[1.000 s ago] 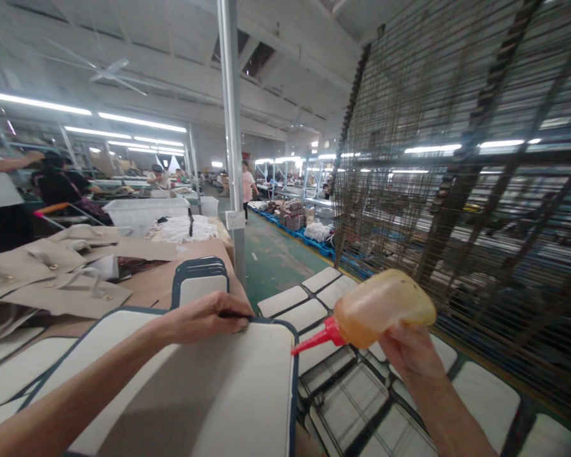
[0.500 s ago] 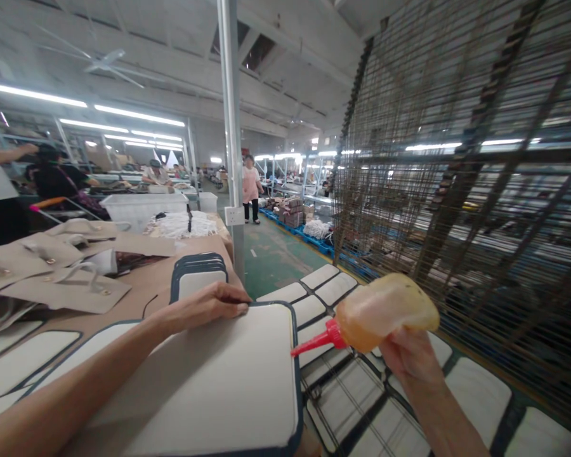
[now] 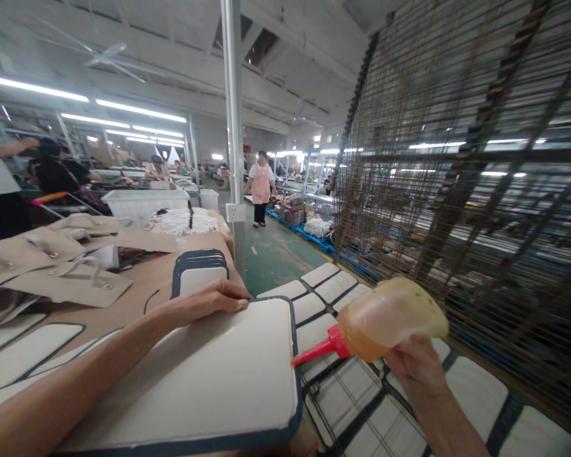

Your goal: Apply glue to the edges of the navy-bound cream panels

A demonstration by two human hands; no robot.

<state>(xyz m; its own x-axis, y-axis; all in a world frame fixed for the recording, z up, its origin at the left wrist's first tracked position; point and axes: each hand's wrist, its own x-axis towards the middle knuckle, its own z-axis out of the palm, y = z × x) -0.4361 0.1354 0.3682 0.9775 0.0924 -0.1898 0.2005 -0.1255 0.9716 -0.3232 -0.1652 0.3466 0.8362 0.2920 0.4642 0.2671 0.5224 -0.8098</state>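
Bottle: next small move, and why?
Probably draw the red nozzle of the bottle toward the panel's near corner: its tip is at the panel's right edge, a thin yellowish line shows beyond it, and the left hand grips the far edge.

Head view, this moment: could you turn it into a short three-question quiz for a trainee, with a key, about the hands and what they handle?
1. Multiple choice. What does the right hand hold?
A. a wooden brush
B. a translucent plastic squeeze bottle with a red conical nozzle
C. a metal ruler

2. True or false: the left hand is apart from the flat cream panel with rounded corners and dark blue border.

3. Fill in: in the picture, the nozzle's tip is at the panel's ____ side.

Key: 1 B; 2 false, its fingers are on the panel's far edge; 3 right.
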